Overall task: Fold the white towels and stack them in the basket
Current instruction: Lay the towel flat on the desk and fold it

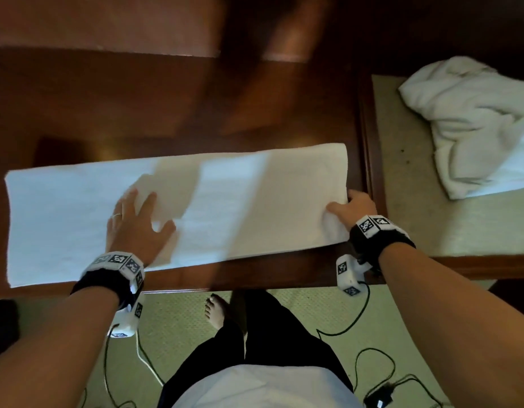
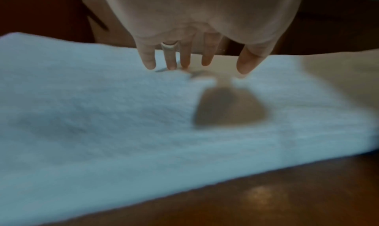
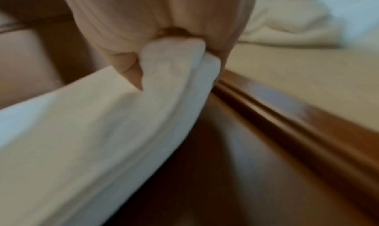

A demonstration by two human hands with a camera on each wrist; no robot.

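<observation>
Left hand (image 1: 131, 222) is lying flat, fingers straight, anchoring the towel (image 1: 240, 201); right hand (image 1: 353, 209) is pinching its end, presumably for folding across.

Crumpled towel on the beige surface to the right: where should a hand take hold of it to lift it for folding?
Take the crumpled towel by its near hem, the straight edge lying flat toward the person, coming from the front. The rest is bunched into ridges that hide its corners. The right hand is closest but grips the end of the flat towel; the left hand rests open on it.
</observation>
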